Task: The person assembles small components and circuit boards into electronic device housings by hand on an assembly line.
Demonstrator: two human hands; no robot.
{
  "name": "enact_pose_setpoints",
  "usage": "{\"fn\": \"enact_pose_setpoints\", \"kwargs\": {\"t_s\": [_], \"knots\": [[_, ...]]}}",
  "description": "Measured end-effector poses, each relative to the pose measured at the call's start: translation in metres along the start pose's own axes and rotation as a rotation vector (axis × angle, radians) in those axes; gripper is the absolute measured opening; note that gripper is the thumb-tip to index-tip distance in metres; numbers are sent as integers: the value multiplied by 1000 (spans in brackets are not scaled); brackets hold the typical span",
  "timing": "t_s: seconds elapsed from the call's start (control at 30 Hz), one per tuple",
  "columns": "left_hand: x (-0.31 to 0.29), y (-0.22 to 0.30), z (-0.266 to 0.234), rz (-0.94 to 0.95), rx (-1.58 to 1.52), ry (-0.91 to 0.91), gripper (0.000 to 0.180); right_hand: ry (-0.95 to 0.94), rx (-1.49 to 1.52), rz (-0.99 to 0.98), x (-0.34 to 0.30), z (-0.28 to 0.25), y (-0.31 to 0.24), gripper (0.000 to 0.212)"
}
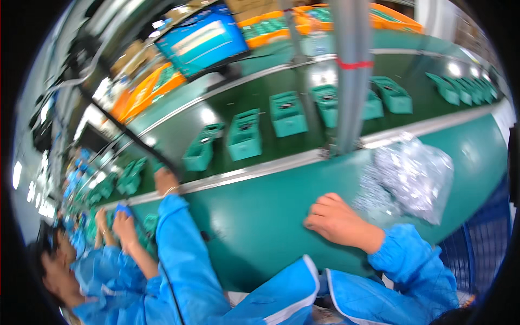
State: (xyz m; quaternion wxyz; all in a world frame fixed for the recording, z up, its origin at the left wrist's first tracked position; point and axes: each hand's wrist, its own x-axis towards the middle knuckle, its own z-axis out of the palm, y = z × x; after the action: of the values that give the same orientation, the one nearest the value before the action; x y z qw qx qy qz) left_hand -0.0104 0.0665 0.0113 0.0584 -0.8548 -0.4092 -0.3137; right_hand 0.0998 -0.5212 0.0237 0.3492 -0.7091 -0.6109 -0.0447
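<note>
At the conveyor's near rail, my left hand [166,183] reaches forward with the arm stretched out. A dark cable passes in front of its fingertips, and blur hides how the fingers are set. Just beyond those fingers is a bit of green, perhaps a tray's edge. Palm down over the green worktable [260,216], my right hand [342,222] has its fingers curled in; whatever they may hold is hidden. Right of it lies a clear plastic bag [414,176] of small silvery parts. The nearest green trays on the belt are one holding a dark part [199,154] and another [245,135].
Several more green trays [287,114] line the dark conveyor belt [227,103]. A grey metal post [351,76] with a red band rises at the rail. Behind are a monitor [203,40] and orange bins [154,89]. Co-workers in blue [116,276] stand close at the left.
</note>
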Motion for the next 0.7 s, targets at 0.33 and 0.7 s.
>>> {"fn": "enact_pose_setpoints", "kwargs": {"t_s": [0.33,0.7], "knots": [[-134,172,-119,293,-655,57,15,15,-51,27,-15,-12,16,7],[-242,211,-192,898,-645,-118,20,121,-254,307,-54,-92,53,9]]}}
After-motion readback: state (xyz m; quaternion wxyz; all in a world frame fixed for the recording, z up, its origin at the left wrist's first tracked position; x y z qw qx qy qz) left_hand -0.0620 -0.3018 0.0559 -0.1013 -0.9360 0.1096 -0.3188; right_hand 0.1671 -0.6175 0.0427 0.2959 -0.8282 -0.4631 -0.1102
